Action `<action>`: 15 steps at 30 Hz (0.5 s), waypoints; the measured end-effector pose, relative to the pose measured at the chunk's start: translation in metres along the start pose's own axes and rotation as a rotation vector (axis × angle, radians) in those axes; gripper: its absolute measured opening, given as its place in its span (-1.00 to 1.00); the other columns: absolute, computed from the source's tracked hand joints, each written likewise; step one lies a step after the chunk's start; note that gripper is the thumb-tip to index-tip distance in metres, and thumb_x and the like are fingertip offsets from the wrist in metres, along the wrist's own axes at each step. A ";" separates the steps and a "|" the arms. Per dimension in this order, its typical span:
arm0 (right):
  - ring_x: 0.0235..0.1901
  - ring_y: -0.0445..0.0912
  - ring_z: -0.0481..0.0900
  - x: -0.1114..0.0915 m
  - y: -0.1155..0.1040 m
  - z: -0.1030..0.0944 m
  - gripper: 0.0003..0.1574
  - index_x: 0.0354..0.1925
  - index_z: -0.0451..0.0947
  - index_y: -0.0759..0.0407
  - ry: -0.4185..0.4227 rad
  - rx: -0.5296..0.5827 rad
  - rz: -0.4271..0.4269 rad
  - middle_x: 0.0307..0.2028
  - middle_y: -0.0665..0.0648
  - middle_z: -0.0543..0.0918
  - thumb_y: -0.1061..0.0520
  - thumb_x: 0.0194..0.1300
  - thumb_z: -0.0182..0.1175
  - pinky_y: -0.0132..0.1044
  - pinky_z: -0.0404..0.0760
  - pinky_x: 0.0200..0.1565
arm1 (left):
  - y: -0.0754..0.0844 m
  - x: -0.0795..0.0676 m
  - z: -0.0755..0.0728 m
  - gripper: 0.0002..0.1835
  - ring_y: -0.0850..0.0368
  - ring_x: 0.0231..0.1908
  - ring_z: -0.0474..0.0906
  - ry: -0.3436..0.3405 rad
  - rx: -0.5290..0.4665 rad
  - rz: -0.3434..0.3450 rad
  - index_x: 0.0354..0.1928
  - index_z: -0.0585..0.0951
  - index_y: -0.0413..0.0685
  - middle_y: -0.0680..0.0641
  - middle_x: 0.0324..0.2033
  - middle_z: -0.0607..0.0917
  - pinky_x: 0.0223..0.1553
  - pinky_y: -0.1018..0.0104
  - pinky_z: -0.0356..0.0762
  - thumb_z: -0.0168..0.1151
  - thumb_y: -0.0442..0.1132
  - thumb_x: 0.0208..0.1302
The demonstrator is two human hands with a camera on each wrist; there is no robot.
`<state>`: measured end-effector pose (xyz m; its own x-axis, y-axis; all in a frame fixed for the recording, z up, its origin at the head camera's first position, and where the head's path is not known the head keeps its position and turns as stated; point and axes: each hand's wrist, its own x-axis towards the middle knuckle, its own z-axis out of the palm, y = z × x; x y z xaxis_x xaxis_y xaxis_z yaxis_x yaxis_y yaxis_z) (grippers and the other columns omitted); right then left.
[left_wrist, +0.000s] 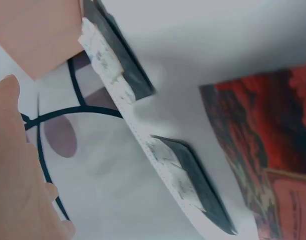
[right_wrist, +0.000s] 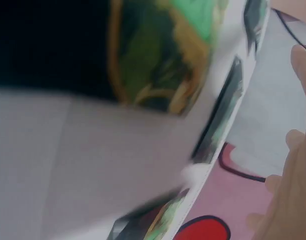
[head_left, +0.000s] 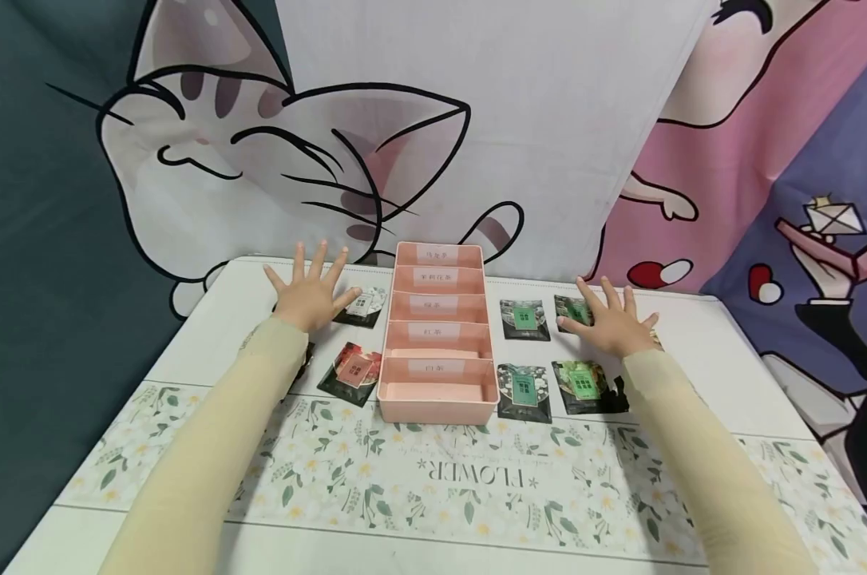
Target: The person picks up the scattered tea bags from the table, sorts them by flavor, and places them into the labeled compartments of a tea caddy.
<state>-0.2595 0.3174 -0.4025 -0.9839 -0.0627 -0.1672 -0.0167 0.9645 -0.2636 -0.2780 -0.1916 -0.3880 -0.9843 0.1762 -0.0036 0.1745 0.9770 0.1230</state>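
Two sleeves (head_left: 196, 455) cross one flower-printed cover (head_left: 419, 519). At its far edge stands one pink box (head_left: 438, 412) with five compartments. Left of it, two packets (head_left: 351, 374) show clearly, besides a dark edge by one sleeve; right of it, four black packets (head_left: 524, 391), one partly behind the right hand (head_left: 615, 322). That hand and the left hand (head_left: 306, 299) are spread, gripping nothing. Behind, one printed cat (head_left: 196, 176) is cut off above.

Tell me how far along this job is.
Done: packets are laid out either side of the box, whose compartments carry labels. In hand: nothing; the left grip and right grip have fingers spread. Left: no packet shows inside the box, so any filling likely hasn't started.
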 end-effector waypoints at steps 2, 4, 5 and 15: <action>0.46 0.48 -0.63 -0.002 -0.004 -0.002 0.24 0.64 -0.39 -0.25 0.007 0.003 -0.009 0.59 0.30 -0.46 -0.66 0.31 -0.11 0.78 -0.57 0.04 | 0.002 -0.003 0.000 -0.11 -0.25 0.48 -0.73 0.021 -0.006 0.013 0.64 -0.27 0.26 -0.13 0.60 -0.37 0.16 -0.70 -0.69 -0.27 0.43 0.48; 0.46 0.49 -0.61 -0.004 -0.008 -0.003 0.24 0.64 -0.37 -0.23 0.019 0.006 -0.020 0.59 0.30 -0.44 -0.67 0.31 -0.12 0.79 -0.53 0.06 | 0.005 -0.006 -0.001 -0.12 -0.25 0.49 -0.71 0.043 -0.017 0.027 0.64 -0.28 0.27 -0.12 0.60 -0.36 0.16 -0.69 -0.72 -0.24 0.41 0.50; 0.47 0.49 -0.59 -0.005 -0.011 -0.004 0.23 0.64 -0.37 -0.22 0.024 0.011 -0.024 0.60 0.31 -0.43 -0.66 0.32 -0.12 0.79 -0.51 0.07 | 0.006 -0.007 -0.001 -0.12 -0.24 0.50 -0.71 0.050 -0.031 0.035 0.64 -0.28 0.27 -0.11 0.60 -0.37 0.16 -0.67 -0.74 -0.23 0.40 0.50; 0.49 0.48 -0.16 -0.015 -0.040 -0.009 0.08 0.65 -0.18 0.04 0.093 0.153 -0.012 0.57 0.43 -0.20 -0.40 0.49 -0.02 0.64 -0.05 0.29 | 0.025 -0.028 -0.006 -0.14 -0.29 0.55 -0.51 0.142 -0.115 0.145 0.65 -0.12 0.19 -0.16 0.62 -0.17 0.23 -0.72 -0.53 -0.03 0.26 0.52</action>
<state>-0.2454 0.2817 -0.3809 -0.9961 -0.0435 -0.0763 -0.0086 0.9130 -0.4080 -0.2467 -0.1732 -0.3786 -0.9442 0.2874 0.1611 0.3186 0.9210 0.2243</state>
